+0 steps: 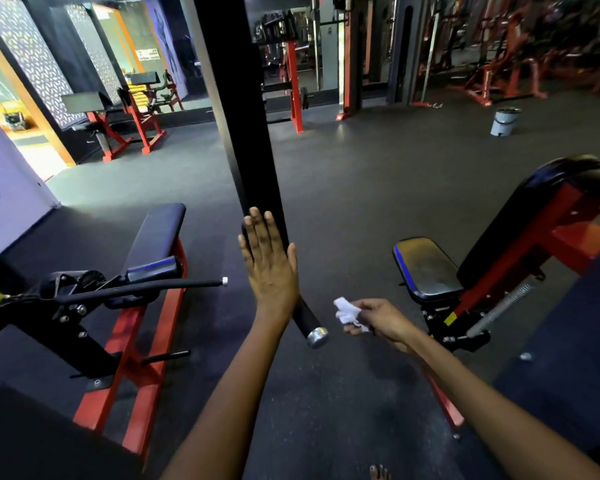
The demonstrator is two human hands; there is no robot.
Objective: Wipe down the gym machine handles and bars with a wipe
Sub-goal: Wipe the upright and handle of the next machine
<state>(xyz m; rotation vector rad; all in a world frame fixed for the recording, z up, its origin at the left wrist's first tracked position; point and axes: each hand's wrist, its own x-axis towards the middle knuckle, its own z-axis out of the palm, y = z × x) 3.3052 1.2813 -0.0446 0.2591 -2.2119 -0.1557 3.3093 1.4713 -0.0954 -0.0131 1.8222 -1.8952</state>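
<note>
Left hand [269,268] lies flat and open on the black bar [253,168]; right hand [378,318], at four o'clock, pinches the wipe [347,310], which should go onto the bar next.

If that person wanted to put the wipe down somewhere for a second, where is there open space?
The widest bare floor lies beyond the black bar, between it, the seat at right and the far bucket. The flat bench pad at left is also bare. Lower left is crowded with red frames and levers. The right hand holds the wipe.
</note>
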